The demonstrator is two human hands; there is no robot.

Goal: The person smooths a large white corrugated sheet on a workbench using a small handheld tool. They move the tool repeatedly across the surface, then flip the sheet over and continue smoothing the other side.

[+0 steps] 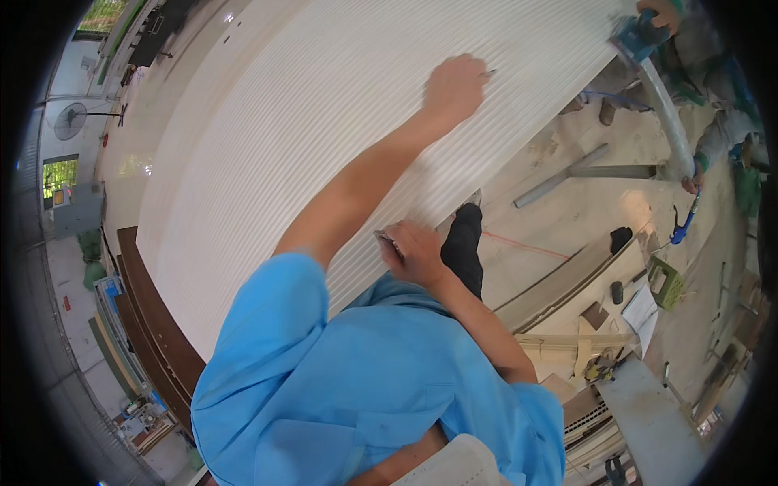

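A large white panel with fine parallel grooves (324, 154) stretches out in front of me. My left arm reaches far across it, and my left hand (456, 85) is curled closed over the grooves. A small dark tip shows by its fingers, too blurred to name. Close to my body, near the panel's front edge, my right hand (415, 255) is closed around a small grey, dark-edged piece (389, 243). Most of that piece is hidden by the fingers, so its kind does not show.
At the far right a co-worker's hand (663, 14) rests on a blue power tool (639, 36) with a grey hose (668, 113). Grey tubes (559, 178) lie on the floor. To my right stands a bench (559, 324) with papers (640, 312); brown boards (162, 324) lean at left.
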